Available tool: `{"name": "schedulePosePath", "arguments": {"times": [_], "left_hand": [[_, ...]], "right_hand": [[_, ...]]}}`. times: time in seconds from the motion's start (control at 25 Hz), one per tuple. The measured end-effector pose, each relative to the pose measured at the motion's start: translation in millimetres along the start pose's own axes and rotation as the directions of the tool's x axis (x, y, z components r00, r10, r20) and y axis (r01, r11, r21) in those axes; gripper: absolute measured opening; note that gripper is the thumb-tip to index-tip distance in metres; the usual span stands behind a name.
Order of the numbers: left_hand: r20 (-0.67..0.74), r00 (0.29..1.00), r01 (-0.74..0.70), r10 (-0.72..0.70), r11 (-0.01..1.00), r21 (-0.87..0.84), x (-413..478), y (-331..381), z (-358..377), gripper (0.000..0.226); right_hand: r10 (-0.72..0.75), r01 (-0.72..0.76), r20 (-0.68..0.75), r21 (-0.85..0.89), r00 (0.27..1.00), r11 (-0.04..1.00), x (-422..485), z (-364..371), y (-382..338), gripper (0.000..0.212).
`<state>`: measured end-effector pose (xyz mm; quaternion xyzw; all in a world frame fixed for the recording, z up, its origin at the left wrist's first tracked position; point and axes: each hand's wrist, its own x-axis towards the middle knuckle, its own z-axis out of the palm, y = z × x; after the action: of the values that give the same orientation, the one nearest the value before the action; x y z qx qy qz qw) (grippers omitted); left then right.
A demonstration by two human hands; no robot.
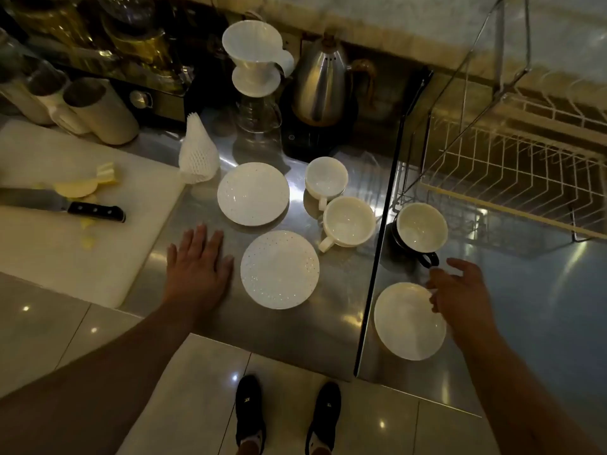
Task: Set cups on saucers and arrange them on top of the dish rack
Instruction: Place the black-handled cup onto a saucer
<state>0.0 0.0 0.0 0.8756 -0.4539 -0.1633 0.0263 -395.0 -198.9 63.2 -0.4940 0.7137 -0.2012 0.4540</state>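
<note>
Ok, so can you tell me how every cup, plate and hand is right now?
Far cup: upright, empty, on counter.
Middle cup: upright, empty, on counter.
Black-handled cup: upright, empty, no saucer.
Far saucer: bare.
Near saucer: bare.
Right saucer: bare.
Left hand: open, flat on counter.
Right hand: open, empty, reaching.
Knife: lying on cutting board.

The countertop (295, 330) was brushed steel with a glossy sheen, the saucers (279, 269) and cups (348, 222) looked like smooth glazed ceramic, the kettle (317, 83) was polished metal, the dish rack (512, 165) coated wire, the cutting board (49, 257) matt white plastic
</note>
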Motion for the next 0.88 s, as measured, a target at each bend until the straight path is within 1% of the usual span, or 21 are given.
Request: {"name": "schedulePosePath", "arguments": {"times": [0.08, 0.16, 0.24, 0.36, 0.52, 0.72, 0.88], "left_hand": [[-0.039, 0.999, 0.018, -0.016, 0.999, 0.043, 1.2, 0.0, 4.2, 0.069], [-0.068, 0.998, 0.017, -0.013, 0.998, 0.068, 2.5, -3.2, 12.4, 0.07], [-0.093, 0.996, 0.01, -0.003, 0.997, 0.079, 7.6, -7.0, 19.3, 0.069], [-0.119, 0.993, 0.021, -0.014, 0.998, 0.056, 10.9, -14.1, 24.6, 0.069], [-0.13, 0.991, 0.018, -0.012, 0.999, 0.045, 10.7, -14.9, 24.9, 0.068], [-0.107, 0.994, 0.025, -0.02, 0.999, 0.043, 11.9, -13.5, 20.4, 0.07], [-0.104, 0.994, 0.019, -0.015, 0.999, 0.04, 11.6, -13.1, 17.5, 0.071]], "right_hand": [[0.027, -0.026, 0.011, -0.048, 1.0, 0.999, 10.2, -0.1, -0.5, 0.039], [0.046, -0.043, 0.042, -0.082, 0.998, 0.996, 19.8, 1.7, 1.9, 0.031], [0.037, -0.029, 0.08, -0.1, 0.996, 0.995, 27.9, 4.4, 3.2, 0.027], [0.021, -0.013, 0.102, -0.081, 0.995, 0.997, 34.2, 5.5, 4.1, 0.02], [0.024, -0.019, 0.114, -0.041, 0.993, 0.999, 36.5, 5.3, -1.3, 0.023], [-0.086, 0.096, 0.138, -0.072, 0.987, 0.993, 24.4, -5.1, -19.6, 0.029], [-0.177, 0.188, 0.251, -0.022, 0.952, 0.982, 14.1, -14.0, -55.2, 0.028]]}}
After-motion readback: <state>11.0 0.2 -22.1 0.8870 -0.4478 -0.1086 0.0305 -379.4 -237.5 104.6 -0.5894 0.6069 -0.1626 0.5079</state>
